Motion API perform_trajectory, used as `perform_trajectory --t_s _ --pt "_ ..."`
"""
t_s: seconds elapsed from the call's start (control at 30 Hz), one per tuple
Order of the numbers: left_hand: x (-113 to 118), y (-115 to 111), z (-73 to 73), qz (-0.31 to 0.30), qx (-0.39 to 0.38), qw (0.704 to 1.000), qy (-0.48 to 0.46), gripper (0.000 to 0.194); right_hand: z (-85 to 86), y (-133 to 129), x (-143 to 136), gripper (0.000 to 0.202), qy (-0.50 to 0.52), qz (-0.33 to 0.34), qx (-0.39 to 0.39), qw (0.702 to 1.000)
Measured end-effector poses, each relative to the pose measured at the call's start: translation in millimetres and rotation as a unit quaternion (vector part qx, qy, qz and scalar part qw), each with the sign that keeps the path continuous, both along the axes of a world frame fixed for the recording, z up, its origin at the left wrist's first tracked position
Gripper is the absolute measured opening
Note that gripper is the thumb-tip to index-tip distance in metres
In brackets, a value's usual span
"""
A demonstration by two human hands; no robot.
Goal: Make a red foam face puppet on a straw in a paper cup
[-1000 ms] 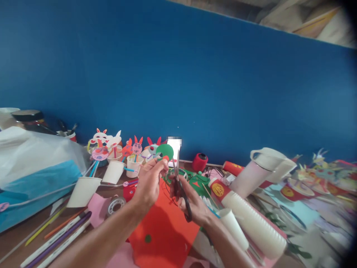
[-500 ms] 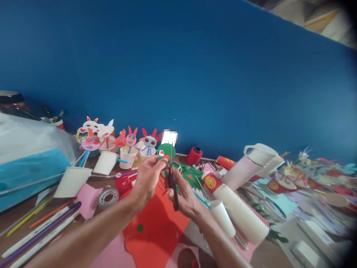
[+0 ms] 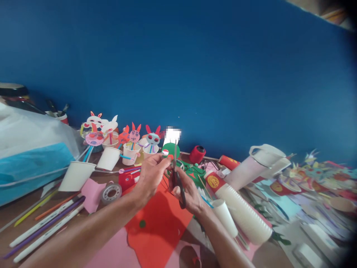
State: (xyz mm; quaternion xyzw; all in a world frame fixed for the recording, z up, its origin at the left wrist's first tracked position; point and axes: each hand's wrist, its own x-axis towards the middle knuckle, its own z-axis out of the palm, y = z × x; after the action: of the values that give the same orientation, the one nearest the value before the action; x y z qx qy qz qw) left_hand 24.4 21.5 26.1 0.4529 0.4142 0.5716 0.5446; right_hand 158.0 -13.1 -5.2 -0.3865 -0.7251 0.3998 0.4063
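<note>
My left hand (image 3: 152, 173) pinches a small orange-red paper piece (image 3: 170, 157) between thumb and fingers. Black-handled scissors (image 3: 180, 186) are in my right hand (image 3: 187, 191), blades pointing up, right beside that piece. Behind the fingertips shows a green paper disc (image 3: 173, 149) with a small white and red shape. Under both hands lies a large red-orange paper sheet (image 3: 156, 230) with a small dark green dot (image 3: 142, 223) on it.
Paper cups with animal faces on sticks (image 3: 134, 134) stand at the back left. A tape roll (image 3: 111, 193) and markers (image 3: 47, 223) lie left. Stacked paper cups (image 3: 244, 212) and a white jug (image 3: 256, 163) are on the right, before a blue partition (image 3: 178, 67).
The view has shifted slightly, so most objects appear a little further right. Both hands keep their hold on the paper piece and the scissors.
</note>
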Motion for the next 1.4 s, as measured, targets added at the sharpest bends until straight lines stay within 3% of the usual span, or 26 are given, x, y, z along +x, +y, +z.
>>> perform_trajectory --t_s 0.8,1.1,1.4 --pt "-4 -1 6.6 -0.013 -0.013 1.0 0.002 0.019 -2.6 1 -2 0.061 0.071 -0.018 -0.051 0.996" --pt "-6 -2 11.3 -0.016 -0.017 1.0 0.012 0.02 2.5 0 0 0.062 0.103 0.009 -0.088 0.991" --pt "-10 -2 13.1 -0.054 -0.006 0.998 0.013 0.014 10.2 -1 0 0.065 0.061 0.011 -0.041 0.997"
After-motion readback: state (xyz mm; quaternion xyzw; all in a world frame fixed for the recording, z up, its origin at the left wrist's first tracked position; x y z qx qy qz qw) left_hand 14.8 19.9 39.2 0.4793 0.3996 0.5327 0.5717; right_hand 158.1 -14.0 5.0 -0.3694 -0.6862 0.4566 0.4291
